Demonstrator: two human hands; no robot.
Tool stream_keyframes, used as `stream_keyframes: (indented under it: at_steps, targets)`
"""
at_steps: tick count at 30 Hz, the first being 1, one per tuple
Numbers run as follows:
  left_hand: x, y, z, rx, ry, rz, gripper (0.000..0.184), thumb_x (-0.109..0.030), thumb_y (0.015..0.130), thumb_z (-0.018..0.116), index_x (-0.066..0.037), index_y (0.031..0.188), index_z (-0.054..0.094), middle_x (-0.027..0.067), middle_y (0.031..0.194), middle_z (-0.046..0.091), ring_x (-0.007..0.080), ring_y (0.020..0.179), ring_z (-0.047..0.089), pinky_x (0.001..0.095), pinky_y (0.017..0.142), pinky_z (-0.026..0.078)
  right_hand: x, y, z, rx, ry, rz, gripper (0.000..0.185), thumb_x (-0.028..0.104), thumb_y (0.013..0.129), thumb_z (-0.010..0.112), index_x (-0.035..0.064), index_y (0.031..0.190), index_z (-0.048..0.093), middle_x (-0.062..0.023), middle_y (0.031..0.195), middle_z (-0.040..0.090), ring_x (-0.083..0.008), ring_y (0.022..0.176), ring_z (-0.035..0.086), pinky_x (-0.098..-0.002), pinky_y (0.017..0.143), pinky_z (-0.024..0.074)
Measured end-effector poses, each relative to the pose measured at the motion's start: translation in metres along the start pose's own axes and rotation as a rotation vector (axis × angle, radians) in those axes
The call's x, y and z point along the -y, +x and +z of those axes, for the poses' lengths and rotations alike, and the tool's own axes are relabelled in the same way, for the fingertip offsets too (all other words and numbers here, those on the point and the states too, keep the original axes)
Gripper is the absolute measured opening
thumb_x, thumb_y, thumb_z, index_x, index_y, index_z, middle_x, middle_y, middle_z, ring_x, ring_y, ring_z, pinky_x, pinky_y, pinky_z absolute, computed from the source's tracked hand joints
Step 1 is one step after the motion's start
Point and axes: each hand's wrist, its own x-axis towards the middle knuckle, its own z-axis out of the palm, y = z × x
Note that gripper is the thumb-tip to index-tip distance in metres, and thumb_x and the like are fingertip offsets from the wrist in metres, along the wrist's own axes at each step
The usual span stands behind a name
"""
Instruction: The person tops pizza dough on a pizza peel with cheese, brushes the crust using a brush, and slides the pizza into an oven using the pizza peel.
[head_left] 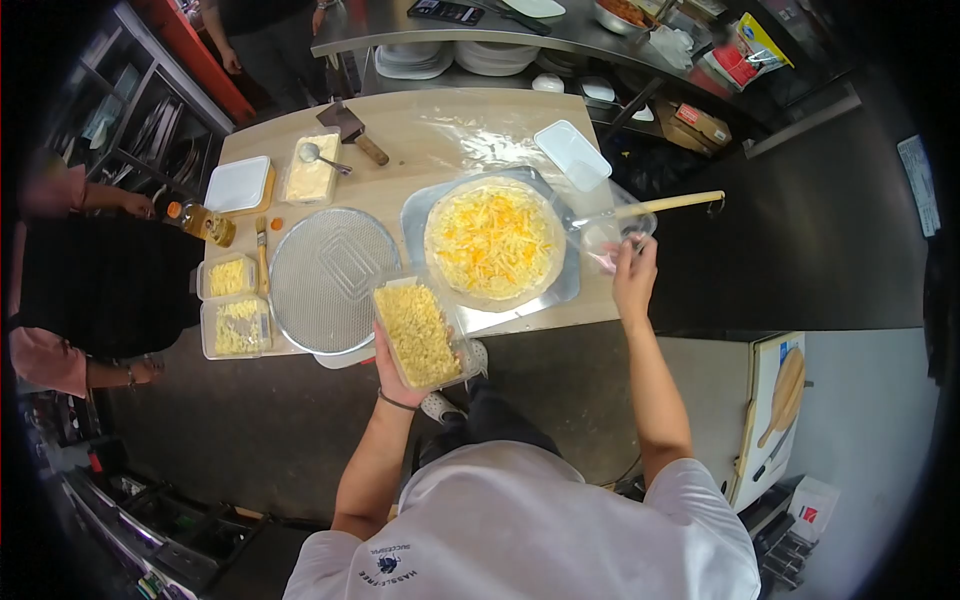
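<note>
My left hand [392, 362] is wrapped round a clear plastic tub [466, 362] filled with pale yellow crumbled cheese [418, 335], tilted slightly in front of the table edge. My right hand [634, 272] has its fingers closed on a clear plastic lid [604, 240] at the table's right side, close to the peel handle. Between the hands, a round of dough [432, 262] topped with shredded white and orange cheese [497, 240] rests on a metal pizza peel [570, 272]. The peel's wooden handle [672, 203] points right, past the table edge.
A round mesh pizza screen [335, 280] lies left of the peel. Cheese tubs [236, 328], a brush [262, 255], an oil bottle [208, 224], a spoon [312, 153] and a scraper [345, 122] fill the left side. A white lid [573, 155] lies behind. A person [105, 275] stands left.
</note>
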Motion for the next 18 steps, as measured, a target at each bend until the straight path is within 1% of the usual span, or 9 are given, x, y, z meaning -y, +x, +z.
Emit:
stream_keyframes:
  at_steps: [1,3,4,6,7,9,13,17,18]
  targets:
    - [0.0,-0.001,-0.001,0.001,0.017,0.003,0.075,-0.07,0.083,0.037,-0.015,0.134,0.04,0.0106,0.125,0.051,0.0327,0.11,0.052,0.0586,0.085,0.043,-0.007,-0.013,-0.002,0.003,-0.003,-0.001,0.018,0.012,0.097,0.04,0.0003,0.11,0.036,-0.0173,0.088,0.066,-0.022,0.07,0.067,-0.0288,0.056,0.0545]
    - [0.0,-0.002,-0.002,0.003,0.032,0.002,0.075,-0.07,0.083,0.037,-0.015,0.134,0.04,0.0106,0.125,0.051,0.0327,0.11,0.052,0.0587,0.085,0.043,-0.019,-0.036,-0.004,0.264,-0.538,-0.347,0.017,0.012,0.097,0.042,0.0006,0.109,0.038,-0.0176,0.091,0.065,-0.0221,0.072,0.067,-0.029,0.057,0.0546]
    - [0.001,-0.001,-0.005,0.012,0.028,-0.005,0.075,-0.07,0.083,0.037,-0.015,0.135,0.039,0.0108,0.125,0.051,0.0329,0.11,0.052,0.0588,0.085,0.043,-0.018,-0.04,-0.005,0.265,-0.54,-0.348,0.017,0.012,0.097,0.042,0.0006,0.109,0.038,-0.0176,0.091,0.065,-0.0221,0.072,0.067,-0.029,0.057,0.0546]
    - [0.001,0.003,-0.011,0.025,0.025,-0.006,0.075,-0.07,0.083,0.037,-0.016,0.135,0.039,0.0111,0.125,0.051,0.0331,0.11,0.052,0.0589,0.085,0.043,-0.011,-0.045,-0.003,0.082,-0.373,-0.276,0.016,0.011,0.097,0.043,0.0014,0.108,0.039,-0.0179,0.093,0.065,-0.021,0.072,0.067,-0.0283,0.056,0.0535]
    - [0.003,0.005,-0.016,0.05,0.012,-0.027,0.075,-0.07,0.083,0.037,-0.015,0.136,0.038,0.0115,0.127,0.05,0.0335,0.111,0.051,0.0593,0.086,0.043,0.0,-0.048,-0.003,0.083,-0.371,-0.275,0.016,0.011,0.097,0.043,0.0014,0.108,0.039,-0.0179,0.093,0.065,-0.021,0.072,0.067,-0.0283,0.056,0.0535]
    - [0.003,0.006,-0.017,0.071,0.002,-0.042,0.076,-0.069,0.083,0.036,-0.015,0.137,0.037,0.012,0.128,0.049,0.0339,0.113,0.051,0.0597,0.087,0.042,0.03,-0.052,0.001,0.041,-0.011,-0.004,0.016,0.014,0.097,0.043,0.0029,0.108,0.038,-0.0179,0.092,0.066,-0.0198,0.071,0.067,-0.0265,0.055,0.0524]
    - [0.01,0.008,0.002,0.123,0.092,-0.081,0.079,-0.07,0.085,0.031,-0.015,0.141,0.031,0.013,0.135,0.044,0.0347,0.116,0.049,0.0561,0.091,0.043,0.109,-0.087,0.014,0.283,0.283,0.245,0.02,0.018,0.098,0.042,0.0067,0.113,0.034,-0.0176,0.091,0.066,-0.0189,0.068,0.066,-0.0236,0.055,0.0517]
    - [0.018,0.011,0.018,0.211,0.227,-0.117,0.083,-0.073,0.083,0.03,-0.015,0.142,0.028,0.0135,0.138,0.04,0.0348,0.117,0.048,0.0558,0.091,0.043,0.107,-0.108,0.031,0.381,0.251,0.159,0.02,0.019,0.098,0.042,0.0079,0.113,0.034,-0.0181,0.09,0.066,-0.0192,0.068,0.066,-0.0242,0.053,0.052]
    - [0.021,0.012,0.026,0.282,0.134,-0.111,0.082,-0.069,0.084,0.036,-0.008,0.139,0.032,0.0182,0.129,0.048,0.035,0.115,0.05,0.0495,0.093,0.044,0.106,-0.11,0.033,0.384,0.308,0.239,0.021,0.019,0.098,0.042,0.0079,0.113,0.034,-0.0183,0.089,0.066,-0.0194,0.068,0.066,-0.0247,0.053,0.0522]
